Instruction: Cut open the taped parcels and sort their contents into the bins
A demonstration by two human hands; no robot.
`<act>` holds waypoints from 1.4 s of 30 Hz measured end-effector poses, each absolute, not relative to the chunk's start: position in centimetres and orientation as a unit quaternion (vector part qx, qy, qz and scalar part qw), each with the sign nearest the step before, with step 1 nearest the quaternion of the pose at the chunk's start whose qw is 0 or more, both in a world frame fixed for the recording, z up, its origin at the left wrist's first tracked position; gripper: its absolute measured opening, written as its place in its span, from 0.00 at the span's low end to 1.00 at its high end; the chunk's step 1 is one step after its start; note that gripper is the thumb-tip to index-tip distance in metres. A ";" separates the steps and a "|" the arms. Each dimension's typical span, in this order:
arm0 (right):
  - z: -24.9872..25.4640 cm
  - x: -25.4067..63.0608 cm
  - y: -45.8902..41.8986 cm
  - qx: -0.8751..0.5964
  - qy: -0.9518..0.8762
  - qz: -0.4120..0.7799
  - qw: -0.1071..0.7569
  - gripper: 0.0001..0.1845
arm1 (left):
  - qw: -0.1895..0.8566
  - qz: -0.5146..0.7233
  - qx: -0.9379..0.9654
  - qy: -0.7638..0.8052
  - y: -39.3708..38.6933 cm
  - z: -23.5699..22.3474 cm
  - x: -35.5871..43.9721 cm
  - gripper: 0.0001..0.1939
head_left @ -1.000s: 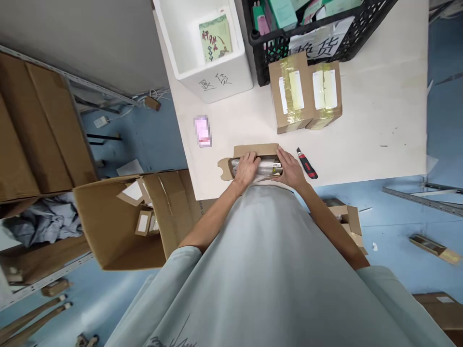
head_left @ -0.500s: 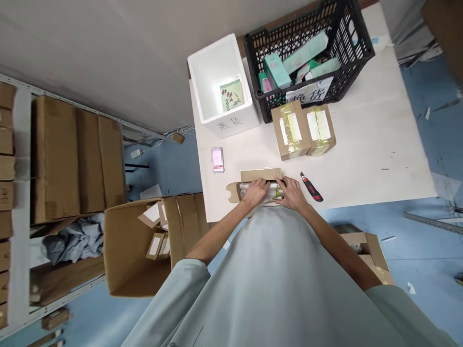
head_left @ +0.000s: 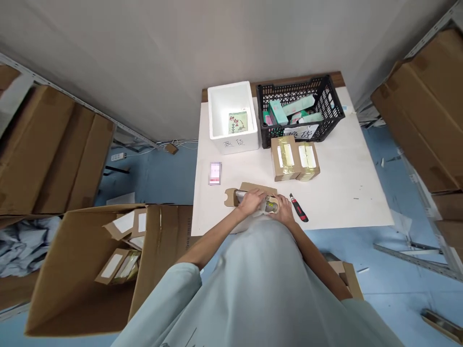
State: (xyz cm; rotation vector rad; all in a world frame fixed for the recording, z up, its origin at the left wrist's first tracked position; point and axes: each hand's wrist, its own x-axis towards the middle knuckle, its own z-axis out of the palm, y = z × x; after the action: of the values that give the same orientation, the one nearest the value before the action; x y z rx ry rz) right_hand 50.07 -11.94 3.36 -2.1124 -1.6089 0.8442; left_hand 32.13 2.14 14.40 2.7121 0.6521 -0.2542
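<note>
Packet point(head_left: 271, 206) just below centre seems gripped by left hand point(head_left: 250, 201) and right hand point(head_left: 284, 210); by uneven pulling, it could be torn.

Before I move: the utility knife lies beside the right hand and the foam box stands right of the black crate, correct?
No, the foam box stands left of the black crate in the head view; the utility knife does lie beside the right hand.
</note>
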 end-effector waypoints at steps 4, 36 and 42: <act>3.8 50.9 -12.0 -0.729 -0.578 0.309 0.200 0.59 | 0.233 -0.001 0.938 0.256 4.1 17.3 28.6 0.12; 34.7 47.2 1.4 -0.648 -0.743 0.147 0.084 0.08 | 0.385 0.357 0.782 0.336 8.3 26.0 22.1 0.17; 35.5 48.5 0.0 -0.624 -0.773 0.078 0.086 0.10 | 0.383 0.322 0.790 0.354 9.0 22.9 20.4 0.11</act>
State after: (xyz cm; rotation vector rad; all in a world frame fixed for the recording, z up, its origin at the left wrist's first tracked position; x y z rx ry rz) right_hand 48.46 0.02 35.47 -1.8595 -2.3027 0.2318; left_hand 20.39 9.05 22.92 2.0147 0.9038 0.8205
